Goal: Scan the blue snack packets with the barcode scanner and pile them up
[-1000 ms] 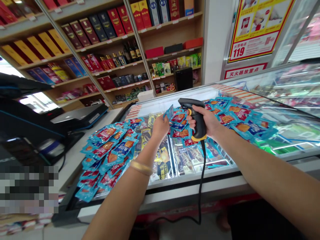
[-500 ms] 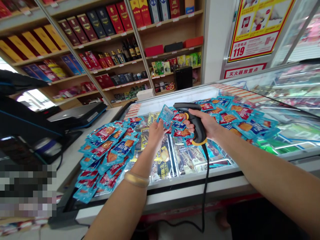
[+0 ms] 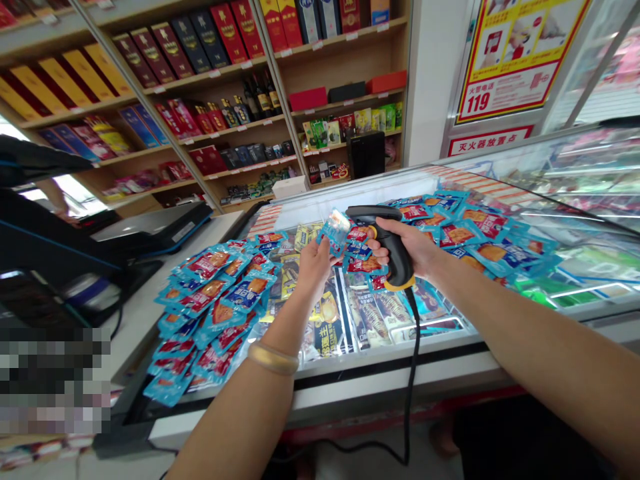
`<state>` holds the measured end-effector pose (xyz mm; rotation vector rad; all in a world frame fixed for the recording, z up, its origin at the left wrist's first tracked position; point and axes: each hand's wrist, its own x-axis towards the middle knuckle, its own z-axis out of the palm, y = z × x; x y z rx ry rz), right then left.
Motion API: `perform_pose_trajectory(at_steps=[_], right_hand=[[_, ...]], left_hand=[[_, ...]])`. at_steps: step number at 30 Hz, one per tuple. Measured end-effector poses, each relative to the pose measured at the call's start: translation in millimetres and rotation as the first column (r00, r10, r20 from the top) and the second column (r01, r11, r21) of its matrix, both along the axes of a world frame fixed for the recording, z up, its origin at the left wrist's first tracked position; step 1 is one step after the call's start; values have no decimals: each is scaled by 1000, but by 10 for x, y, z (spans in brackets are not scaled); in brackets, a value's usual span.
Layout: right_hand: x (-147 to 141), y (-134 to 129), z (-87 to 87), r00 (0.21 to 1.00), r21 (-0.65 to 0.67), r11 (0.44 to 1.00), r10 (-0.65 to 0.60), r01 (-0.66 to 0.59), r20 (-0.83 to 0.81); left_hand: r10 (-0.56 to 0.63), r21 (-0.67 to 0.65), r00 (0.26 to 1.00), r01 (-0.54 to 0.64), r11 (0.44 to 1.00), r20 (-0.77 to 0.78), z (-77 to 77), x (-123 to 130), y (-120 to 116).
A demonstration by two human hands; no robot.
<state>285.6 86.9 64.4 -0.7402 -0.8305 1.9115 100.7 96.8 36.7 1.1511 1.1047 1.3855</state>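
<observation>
Pinched in my left hand [image 3: 316, 267] is a small blue snack packet [image 3: 336, 230], its printed back turned up and catching a bright glare. My right hand [image 3: 405, 247] is wrapped round the handle of a black and yellow barcode scanner [image 3: 397, 257], whose head points left at the packet, a short gap away. A black cable [image 3: 413, 373] hangs from the scanner's handle. Loose blue snack packets with red or dark blue labels lie in a left pile [image 3: 215, 300] and a right pile [image 3: 480, 233]. A few more lie beneath the scanner, partly hidden by my hands.
The packets rest on the glass top of a chest freezer [image 3: 360, 380] with ice-cream wrappers inside. A flat black-edged scale [image 3: 170, 223] and a dark screen stand on the left counter. Shelves of boxes and bottles [image 3: 265, 100] rise behind. A fire notice [image 3: 520, 63] hangs right.
The packet in my left hand has tilted and shifted slightly right, and glare now covers its face. The scanner stays nearly where it was.
</observation>
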Motion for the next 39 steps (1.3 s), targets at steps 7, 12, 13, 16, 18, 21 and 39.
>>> perform_pose_trajectory(at_steps=[7, 12, 13, 16, 18, 21, 39], right_hand=[[1, -10, -5, 999, 19, 999, -30, 31, -44], [-136, -43, 17, 995, 3, 999, -48, 48, -88], [-193, -48, 27, 995, -7, 999, -45, 44, -90], [-426, -62, 62, 995, -32, 999, -7, 3, -97], [-628, -72, 81, 994, -48, 998, 38, -43, -107], [-968, -95, 93, 984, -67, 989, 124, -133, -127], [-1609, -114, -14, 971, -144, 962, 221, -233, -95]], left_hand=[[56, 47, 993, -51, 998, -105, -16, 7, 28], [281, 336, 808, -111, 935, -517, 213, -276, 8], [356, 410, 706, -101, 907, -612, 284, -389, -22], [484, 503, 347, -41, 863, -803, 482, -794, -166], [489, 490, 161, -34, 871, -857, 573, -1080, -276], [445, 446, -24, -67, 893, -895, 626, -1472, -415], [332, 339, -291, 28, 940, -897, 409, -1894, -626]])
